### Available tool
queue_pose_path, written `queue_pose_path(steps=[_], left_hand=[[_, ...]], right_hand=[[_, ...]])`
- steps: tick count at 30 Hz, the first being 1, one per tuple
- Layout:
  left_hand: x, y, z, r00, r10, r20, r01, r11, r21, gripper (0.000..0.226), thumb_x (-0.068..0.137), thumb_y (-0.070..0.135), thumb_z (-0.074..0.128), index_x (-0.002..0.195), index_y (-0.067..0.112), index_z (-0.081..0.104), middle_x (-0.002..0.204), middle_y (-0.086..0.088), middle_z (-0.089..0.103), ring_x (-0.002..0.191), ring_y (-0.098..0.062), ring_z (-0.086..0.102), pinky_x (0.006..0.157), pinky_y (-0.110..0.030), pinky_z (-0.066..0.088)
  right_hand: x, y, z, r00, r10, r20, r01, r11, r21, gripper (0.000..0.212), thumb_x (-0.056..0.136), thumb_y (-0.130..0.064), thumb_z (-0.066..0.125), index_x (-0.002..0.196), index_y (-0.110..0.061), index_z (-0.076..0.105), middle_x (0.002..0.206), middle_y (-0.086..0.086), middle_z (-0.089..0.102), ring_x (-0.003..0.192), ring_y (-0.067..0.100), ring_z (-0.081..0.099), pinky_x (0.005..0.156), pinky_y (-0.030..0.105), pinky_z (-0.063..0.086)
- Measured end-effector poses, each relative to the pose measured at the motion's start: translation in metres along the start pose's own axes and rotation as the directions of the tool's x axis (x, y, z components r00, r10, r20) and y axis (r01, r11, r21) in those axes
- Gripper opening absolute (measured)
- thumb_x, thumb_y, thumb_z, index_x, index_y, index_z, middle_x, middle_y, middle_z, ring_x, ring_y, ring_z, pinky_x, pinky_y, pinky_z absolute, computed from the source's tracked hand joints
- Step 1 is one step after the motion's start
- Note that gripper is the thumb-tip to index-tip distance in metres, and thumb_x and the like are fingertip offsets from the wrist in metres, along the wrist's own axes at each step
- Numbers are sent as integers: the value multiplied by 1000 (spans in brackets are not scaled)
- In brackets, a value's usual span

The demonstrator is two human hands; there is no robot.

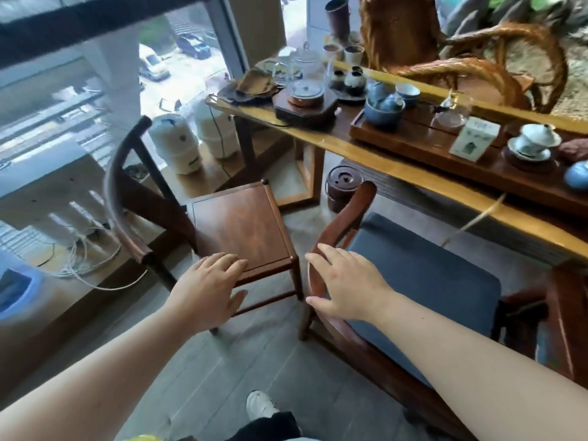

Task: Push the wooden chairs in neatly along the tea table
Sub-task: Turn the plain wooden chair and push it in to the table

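Daylight comes through a tall window (pixel 95 100) on the left, crossed near the top by a dark bar (pixel 95 17). Outside, parked cars (pixel 192 46) stand on a street below. The floor (pixel 241 361) is grey planks. Along the window runs a low wooden ledge (pixel 203 176) bearing two white tanks (pixel 176 143), with white cables (pixel 79 259) coiled further along. A blue bin (pixel 16 291) sits at the left edge. In the far right corner stand a large gnarled root carving (pixel 477 68) and green leaves (pixel 515 4).
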State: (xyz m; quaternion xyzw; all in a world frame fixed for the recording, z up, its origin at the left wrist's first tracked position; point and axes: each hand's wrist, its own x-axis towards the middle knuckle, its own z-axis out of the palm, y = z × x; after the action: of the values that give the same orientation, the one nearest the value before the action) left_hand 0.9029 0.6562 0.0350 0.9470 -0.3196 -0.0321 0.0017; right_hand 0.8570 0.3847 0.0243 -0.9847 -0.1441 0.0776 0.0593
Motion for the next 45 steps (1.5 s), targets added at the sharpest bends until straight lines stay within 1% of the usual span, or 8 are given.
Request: queue_pose_path(steps=[9, 14, 18, 23, 33, 38, 42, 45], left_hand=[[14, -90, -12, 1000, 16, -24, -16, 1000, -9, 53, 69, 30, 79, 116, 13, 61, 113, -8, 68, 107, -30, 63, 87, -43, 54], [12, -133, -7, 998, -60, 14, 60, 998, -2, 50, 77, 35, 71, 122, 16, 58, 121, -5, 65, 116, -29, 57, 97, -45, 50], [9, -165, -4, 994, -104, 46, 101, 993, 53, 52, 71, 39, 76, 115, 17, 62, 113, -3, 68, 108, -29, 62, 90, -44, 53], [11, -214, -12, 983, -136, 124, 125, 987, 97, 48, 80, 44, 65, 119, 18, 60, 120, -4, 66, 115, -30, 58, 98, -43, 48], [34, -298, -35, 959, -83, 269, 35, 983, 178, 42, 86, 38, 50, 123, 19, 54, 125, -4, 60, 122, -27, 48, 103, -43, 40], [47, -347, -27, 942, 0, 336, -68, 979, 193, 45, 80, 34, 52, 123, 21, 50, 124, -4, 57, 123, -27, 45, 105, -45, 38], [66, -398, -13, 936, 95, 340, -177, 960, 218, 51, 76, 31, 56, 125, 20, 50, 130, -7, 55, 128, -29, 42, 107, -47, 37], [86, -436, 0, 933, 139, 332, -227, 943, 243, 61, 78, 29, 57, 137, 21, 41, 144, -11, 44, 138, -31, 31, 114, -50, 28]], right_hand=[[89, -42, 2, 999, -31, 21, 31, 1000, 6, 81, 84, -64, 50, 149, -22, 23, 156, 14, 28, 138, 29, 32, 113, 46, 29], [131, -58, 6, 992, -115, 47, 118, 991, -60, 80, 85, -62, 51, 148, -21, 25, 155, 16, 29, 138, 31, 33, 113, 49, 28], [175, -71, 12, 980, -185, 77, 188, 982, -34, 79, 85, -62, 51, 148, -21, 26, 156, 16, 29, 137, 30, 34, 113, 48, 29], [238, -97, 19, 953, -283, 104, 280, 959, 39, 78, 85, -62, 50, 147, -23, 25, 156, 14, 29, 136, 30, 37, 112, 47, 31], [327, -156, 17, 893, -428, 141, 395, 894, 214, 71, 86, -63, 49, 142, -22, 33, 139, 5, 46, 117, 28, 53, 90, 45, 49], [351, -184, 20, 893, -415, 177, 358, 890, 281, 70, 87, -65, 47, 140, -21, 35, 134, 3, 51, 116, 26, 54, 89, 46, 50], [373, -207, 26, 909, -320, 267, 215, 909, 357, 70, 87, -67, 46, 140, -23, 33, 134, 3, 52, 119, 26, 53, 92, 45, 48], [392, -226, 31, 907, -249, 338, 80, 893, 443, 79, 85, -67, 49, 146, -25, 23, 145, 2, 44, 128, 26, 47, 97, 46, 45]])
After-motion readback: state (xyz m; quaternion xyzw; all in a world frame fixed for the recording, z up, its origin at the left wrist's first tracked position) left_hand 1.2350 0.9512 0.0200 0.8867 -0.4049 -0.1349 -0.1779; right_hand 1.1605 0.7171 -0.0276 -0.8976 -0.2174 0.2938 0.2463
